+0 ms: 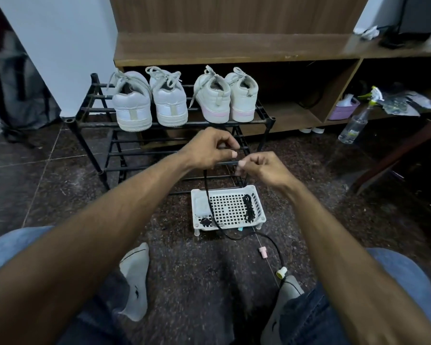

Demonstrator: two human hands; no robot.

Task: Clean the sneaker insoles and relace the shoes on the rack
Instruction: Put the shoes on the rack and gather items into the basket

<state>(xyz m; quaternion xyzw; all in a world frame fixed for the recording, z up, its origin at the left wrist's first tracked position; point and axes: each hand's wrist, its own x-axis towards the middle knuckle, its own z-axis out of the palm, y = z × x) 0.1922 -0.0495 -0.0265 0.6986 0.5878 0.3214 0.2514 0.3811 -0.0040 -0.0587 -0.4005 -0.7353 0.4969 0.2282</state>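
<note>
Here both hands pinch a black shoelace (pixel 207 192) above the white perforated basket (pixel 228 207): the left hand (pixel 209 148) grips it with curled fingers, the right hand (pixel 261 168) nips its end. Four white sneakers (pixel 184 98) stand heels-out on the black rack (pixel 90 123), another bundled black lace (pixel 249 211) in the basket.

Four white sneakers (pixel 132 109) stand beyond the grip. Two black laces: one lace (pixel 207 195) in the grip, one bundled lace (pixel 249 211) below it in one basket (pixel 258 195). One spray bottle (pixel 355 125) to the right.
</note>
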